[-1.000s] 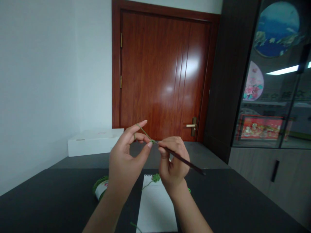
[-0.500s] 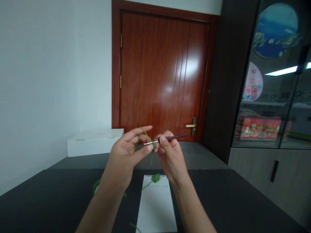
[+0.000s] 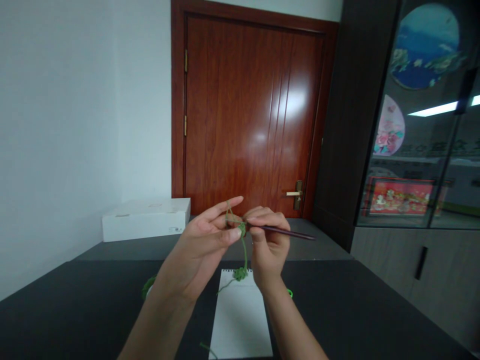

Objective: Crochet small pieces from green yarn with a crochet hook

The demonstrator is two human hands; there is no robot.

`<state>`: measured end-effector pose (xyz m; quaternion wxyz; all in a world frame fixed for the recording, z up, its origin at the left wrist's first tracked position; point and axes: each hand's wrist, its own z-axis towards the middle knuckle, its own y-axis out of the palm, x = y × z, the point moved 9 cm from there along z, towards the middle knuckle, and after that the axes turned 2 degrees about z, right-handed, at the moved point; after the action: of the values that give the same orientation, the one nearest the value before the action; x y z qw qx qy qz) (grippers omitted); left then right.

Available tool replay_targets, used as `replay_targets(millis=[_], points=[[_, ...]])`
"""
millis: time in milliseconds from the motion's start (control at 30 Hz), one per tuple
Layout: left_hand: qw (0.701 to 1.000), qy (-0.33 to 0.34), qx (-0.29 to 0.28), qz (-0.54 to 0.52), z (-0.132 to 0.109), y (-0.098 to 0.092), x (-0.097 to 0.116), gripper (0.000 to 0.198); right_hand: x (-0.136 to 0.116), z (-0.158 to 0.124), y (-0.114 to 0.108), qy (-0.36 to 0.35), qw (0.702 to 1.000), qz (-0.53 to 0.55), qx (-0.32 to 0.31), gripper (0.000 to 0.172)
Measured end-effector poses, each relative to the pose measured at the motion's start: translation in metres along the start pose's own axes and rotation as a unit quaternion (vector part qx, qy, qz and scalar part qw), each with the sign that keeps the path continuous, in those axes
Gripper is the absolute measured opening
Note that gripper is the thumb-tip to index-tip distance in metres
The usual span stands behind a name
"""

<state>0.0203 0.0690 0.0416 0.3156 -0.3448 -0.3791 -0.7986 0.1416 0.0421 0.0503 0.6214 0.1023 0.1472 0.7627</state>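
Observation:
My left hand [image 3: 210,237] pinches a small green crochet piece [image 3: 242,229] between thumb and fingers, with green yarn looped over its raised index finger. A yarn tail hangs from the piece. Close on the right, my right hand [image 3: 270,240] grips a dark crochet hook [image 3: 292,233], its handle pointing right and slightly down. The hook's tip is hard to make out at the green piece. Below the hands, a green crocheted bit [image 3: 240,273] with a loose tail lies at the top of a white spiral notepad [image 3: 242,320].
A green yarn ball [image 3: 147,288] is partly hidden behind my left forearm. Something bright green [image 3: 290,293] shows beside my right forearm. A white box [image 3: 146,220] stands at the back left of the dark table [image 3: 337,310]. Behind are a door and a cabinet.
My right hand has turned and shifted slightly right, and the hook's handle now slopes down instead of up. My left hand has moved slightly right. The bright green item has come into view.

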Motion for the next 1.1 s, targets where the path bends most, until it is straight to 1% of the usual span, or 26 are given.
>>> replay_targets(millis=[100, 233, 400, 500, 567, 633, 700, 767, 867, 933, 1000, 1100], points=[[1.0, 0.014, -0.027, -0.003, 0.0, 0.001, 0.005, 0.063, 0.016, 0.001, 0.006, 0.109, 0.987, 0.12, 0.021, 0.007], [0.998, 0.027, -0.054, 0.001, 0.0, 0.004, 0.009, 0.054, 0.021, 0.002, 0.008, 0.184, 0.958, 0.216, 0.032, 0.012], [0.997, 0.035, -0.065, 0.014, 0.001, 0.006, 0.008, 0.043, 0.029, 0.0, 0.01, 0.258, 0.926, 0.273, 0.025, 0.018], [0.997, 0.05, -0.029, 0.042, 0.002, 0.0, 0.009, 0.04, 0.033, -0.002, 0.015, 0.284, 0.919, 0.272, 0.003, 0.02], [0.996, 0.064, 0.002, 0.066, 0.001, -0.003, 0.013, 0.043, 0.034, -0.003, 0.018, 0.288, 0.923, 0.254, -0.016, 0.021], [0.992, 0.083, 0.024, 0.087, 0.0, -0.003, 0.018, 0.051, 0.035, -0.003, 0.019, 0.283, 0.932, 0.227, -0.029, 0.02], [0.988, 0.104, 0.039, 0.108, -0.002, -0.002, 0.023, 0.06, 0.035, -0.002, 0.017, 0.266, 0.943, 0.197, -0.026, 0.015], [0.983, 0.119, 0.053, 0.129, -0.003, -0.002, 0.027, 0.066, 0.031, 0.001, 0.013, 0.235, 0.957, 0.167, -0.021, 0.01], [0.978, 0.127, 0.061, 0.151, -0.005, -0.002, 0.029, 0.063, 0.021, 0.004, 0.007, 0.175, 0.978, 0.109, -0.014, 0.004], [0.976, 0.131, 0.066, 0.161, -0.005, -0.002, 0.029, 0.059, 0.015, 0.005, 0.004, 0.149, 0.987, 0.063, -0.001, 0.003], [0.974, 0.137, 0.073, 0.166, -0.006, -0.002, 0.031, 0.055, 0.015, 0.004, 0.0, 0.15, 0.988, 0.034, 0.017, 0.007], [0.973, 0.138, 0.079, 0.169, -0.005, -0.002, 0.031, 0.05, 0.022, 0.003, -0.004, 0.178, 0.982, 0.057, 0.031, 0.014]])
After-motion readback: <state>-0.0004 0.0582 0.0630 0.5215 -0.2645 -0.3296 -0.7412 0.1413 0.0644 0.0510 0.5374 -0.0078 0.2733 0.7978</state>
